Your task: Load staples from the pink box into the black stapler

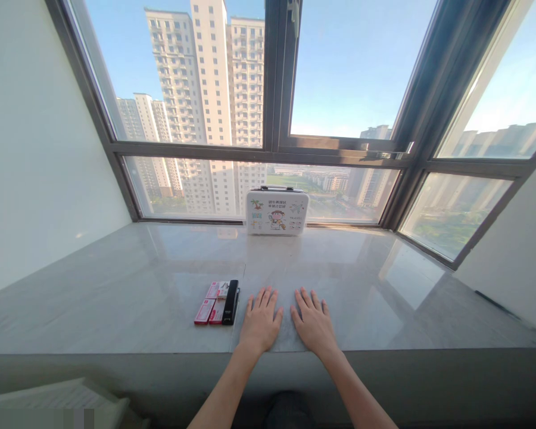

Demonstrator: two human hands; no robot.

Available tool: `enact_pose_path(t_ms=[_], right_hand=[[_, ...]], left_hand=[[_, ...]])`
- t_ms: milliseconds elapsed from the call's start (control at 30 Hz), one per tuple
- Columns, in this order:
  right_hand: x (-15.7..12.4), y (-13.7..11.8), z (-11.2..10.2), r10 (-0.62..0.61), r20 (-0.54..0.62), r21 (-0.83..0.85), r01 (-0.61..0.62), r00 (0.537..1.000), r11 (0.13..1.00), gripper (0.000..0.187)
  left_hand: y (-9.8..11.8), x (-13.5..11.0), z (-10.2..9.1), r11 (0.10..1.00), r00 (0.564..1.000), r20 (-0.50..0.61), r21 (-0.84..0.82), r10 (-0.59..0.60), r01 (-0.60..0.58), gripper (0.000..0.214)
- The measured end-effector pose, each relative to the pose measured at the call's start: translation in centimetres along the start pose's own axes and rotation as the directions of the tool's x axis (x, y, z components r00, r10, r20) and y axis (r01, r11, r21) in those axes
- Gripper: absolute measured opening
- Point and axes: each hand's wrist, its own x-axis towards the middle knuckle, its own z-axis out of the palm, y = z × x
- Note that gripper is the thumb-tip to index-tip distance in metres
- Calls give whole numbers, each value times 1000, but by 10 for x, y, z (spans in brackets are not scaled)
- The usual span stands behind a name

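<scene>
- Head view: the left hand (261, 322) and right hand (314, 322) lie palm down on the stone sill (339, 262), apart from each other, fingers loosely extended, holding nothing.
- Judging by this pose, no handling is under way; the stapler (230, 302) and small boxes (204, 311) lie grouped, with neither hand on them.
- Whether this neat grouping is a finished result or work not yet begun cannot be told, nor can what is left.
- The stapler lies on the left part of the sill, just beside the left hand and not touching it. The right hand is farther from it.
- It is long, narrow and black, with small pale marking near its closer end, and points roughly toward the window.
- Its left side meets or overlaps the nearest boxes; which, I cannot tell.
- The boxes are red, pink and white, set in two rows; their print is too small to read.
- A white case (277, 220) with cartoon pictures and a dark top handle stands upright by the window (196, 185).
</scene>
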Motion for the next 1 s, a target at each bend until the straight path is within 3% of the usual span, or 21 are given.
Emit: enact_pose_path(t_ms=[1000], right_hand=[[-1, 0, -1, -6, -20, 21, 7, 1000, 1000, 59]], left_hand=[[0, -2, -1, 1000, 1000, 5, -3, 0, 1, 57]])
